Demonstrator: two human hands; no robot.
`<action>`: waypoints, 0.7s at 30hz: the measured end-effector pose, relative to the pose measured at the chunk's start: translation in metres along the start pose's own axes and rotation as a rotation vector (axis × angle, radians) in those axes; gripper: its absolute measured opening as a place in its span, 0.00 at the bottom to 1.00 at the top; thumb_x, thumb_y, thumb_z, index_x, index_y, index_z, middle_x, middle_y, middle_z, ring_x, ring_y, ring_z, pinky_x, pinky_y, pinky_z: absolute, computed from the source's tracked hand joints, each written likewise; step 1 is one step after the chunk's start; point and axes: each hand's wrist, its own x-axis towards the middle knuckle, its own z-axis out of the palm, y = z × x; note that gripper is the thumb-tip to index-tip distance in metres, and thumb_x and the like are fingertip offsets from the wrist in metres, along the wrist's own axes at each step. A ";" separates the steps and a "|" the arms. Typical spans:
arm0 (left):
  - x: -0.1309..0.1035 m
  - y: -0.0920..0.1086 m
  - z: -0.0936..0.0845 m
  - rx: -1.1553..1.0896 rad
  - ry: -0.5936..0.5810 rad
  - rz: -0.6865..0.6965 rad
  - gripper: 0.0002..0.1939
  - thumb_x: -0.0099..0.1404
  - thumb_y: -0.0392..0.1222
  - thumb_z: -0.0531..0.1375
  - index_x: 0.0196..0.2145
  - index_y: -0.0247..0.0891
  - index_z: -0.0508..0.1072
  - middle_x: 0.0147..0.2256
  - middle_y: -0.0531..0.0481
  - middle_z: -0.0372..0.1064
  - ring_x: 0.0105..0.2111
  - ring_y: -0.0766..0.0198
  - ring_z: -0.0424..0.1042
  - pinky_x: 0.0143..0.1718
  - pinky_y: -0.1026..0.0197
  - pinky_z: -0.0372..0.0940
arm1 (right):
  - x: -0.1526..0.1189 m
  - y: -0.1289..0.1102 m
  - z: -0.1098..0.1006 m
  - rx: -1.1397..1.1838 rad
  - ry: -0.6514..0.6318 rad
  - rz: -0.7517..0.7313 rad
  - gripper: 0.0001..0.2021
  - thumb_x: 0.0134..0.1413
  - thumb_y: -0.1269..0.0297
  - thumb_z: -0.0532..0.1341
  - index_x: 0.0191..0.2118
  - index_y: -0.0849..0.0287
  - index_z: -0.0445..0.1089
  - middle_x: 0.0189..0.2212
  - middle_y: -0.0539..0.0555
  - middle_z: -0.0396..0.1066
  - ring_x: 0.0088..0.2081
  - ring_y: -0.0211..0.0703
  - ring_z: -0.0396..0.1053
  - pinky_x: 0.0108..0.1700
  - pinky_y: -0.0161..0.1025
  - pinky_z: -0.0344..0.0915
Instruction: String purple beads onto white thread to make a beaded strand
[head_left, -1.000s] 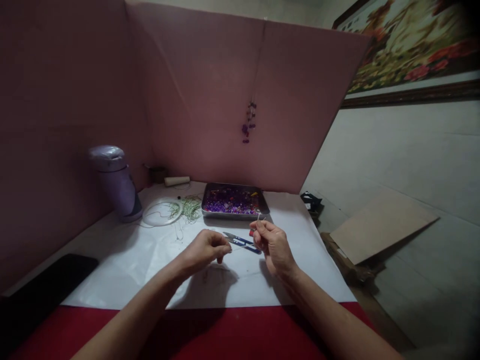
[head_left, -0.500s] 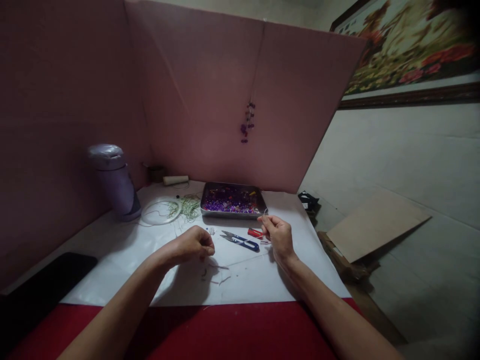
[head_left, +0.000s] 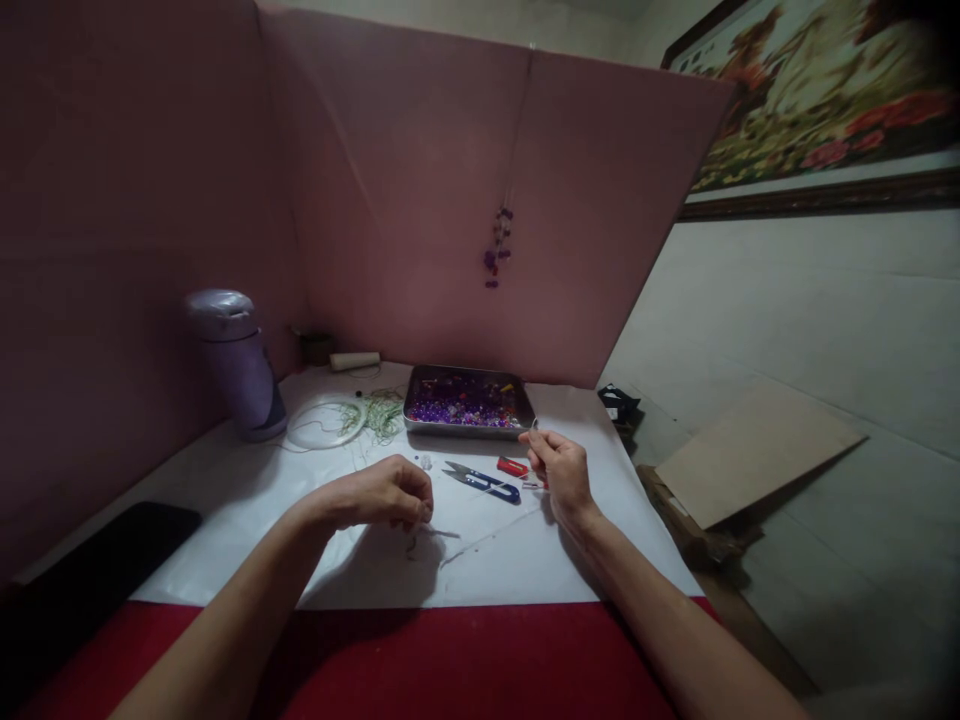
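My left hand (head_left: 401, 490) is closed in a pinch over the white sheet, with ends of thin thread hanging below its fingertips. My right hand (head_left: 561, 468) is also pinched shut, on a pale thread (head_left: 535, 426) whose tip sticks up past the fingers. A faint line of thread slants from the right hand toward the left, across the blue-handled thread snips (head_left: 487, 485). These snips lie between my hands with blades pointing left. Beside the right hand is a red lighter (head_left: 512, 467), partly hidden. Behind it stands a metal tray (head_left: 469, 431) of mostly purple beads.
A purple bottle (head_left: 238, 375), a clear ring of line (head_left: 296, 437) and tangled green thread (head_left: 385, 415) are at the left. A dark flat object (head_left: 135, 545) lies front left. Strung beads (head_left: 495, 250) hang on the pink board.
The view has shifted slightly. Both hands keep their pinch and stay nearly in place; a pale thread now shows across the snips, and loose thread bits below the left hand look rearranged.
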 end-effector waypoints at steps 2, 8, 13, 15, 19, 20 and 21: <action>-0.001 0.000 0.000 -0.008 -0.039 0.009 0.04 0.49 0.36 0.58 0.22 0.36 0.73 0.17 0.54 0.66 0.18 0.70 0.60 0.21 0.67 0.52 | -0.001 -0.002 0.000 0.020 -0.002 0.023 0.17 0.40 0.52 0.65 0.25 0.64 0.69 0.11 0.42 0.53 0.13 0.27 0.43 0.15 0.31 0.36; -0.002 -0.002 0.001 -0.017 -0.129 0.018 0.04 0.50 0.37 0.58 0.23 0.36 0.73 0.18 0.53 0.68 0.20 0.68 0.64 0.23 0.67 0.53 | -0.002 -0.005 0.000 0.070 -0.004 0.067 0.17 0.38 0.52 0.65 0.26 0.64 0.69 0.10 0.41 0.51 0.12 0.26 0.41 0.15 0.31 0.34; 0.000 -0.005 0.000 0.014 -0.110 -0.007 0.04 0.50 0.37 0.57 0.22 0.36 0.71 0.18 0.54 0.67 0.19 0.69 0.63 0.23 0.67 0.55 | 0.002 -0.002 -0.001 0.074 -0.003 0.062 0.18 0.36 0.52 0.67 0.26 0.65 0.70 0.11 0.42 0.54 0.12 0.25 0.43 0.14 0.30 0.35; 0.001 -0.006 -0.001 0.040 -0.082 -0.019 0.03 0.49 0.37 0.58 0.22 0.35 0.71 0.17 0.54 0.66 0.18 0.69 0.62 0.22 0.66 0.55 | 0.003 0.000 -0.001 0.074 0.001 0.057 0.19 0.35 0.51 0.67 0.26 0.65 0.70 0.11 0.42 0.54 0.12 0.25 0.44 0.14 0.29 0.35; 0.004 -0.008 -0.003 0.069 -0.024 -0.042 0.04 0.48 0.38 0.59 0.22 0.34 0.70 0.17 0.55 0.65 0.18 0.70 0.61 0.22 0.66 0.55 | 0.005 0.003 -0.002 0.070 0.005 0.047 0.19 0.35 0.51 0.67 0.25 0.65 0.70 0.11 0.42 0.55 0.12 0.26 0.45 0.13 0.29 0.37; 0.005 -0.009 -0.004 0.071 -0.013 -0.046 0.04 0.48 0.38 0.59 0.22 0.34 0.70 0.17 0.55 0.65 0.17 0.70 0.61 0.21 0.66 0.55 | 0.006 0.003 -0.003 0.069 0.005 0.045 0.19 0.35 0.51 0.67 0.25 0.65 0.70 0.11 0.42 0.55 0.12 0.26 0.45 0.13 0.29 0.37; 0.006 -0.009 -0.004 0.072 -0.004 -0.051 0.04 0.48 0.39 0.59 0.22 0.34 0.70 0.17 0.55 0.65 0.17 0.70 0.61 0.21 0.66 0.55 | 0.006 0.004 -0.003 0.069 0.004 0.043 0.18 0.36 0.51 0.67 0.25 0.64 0.70 0.11 0.42 0.55 0.12 0.26 0.45 0.13 0.29 0.37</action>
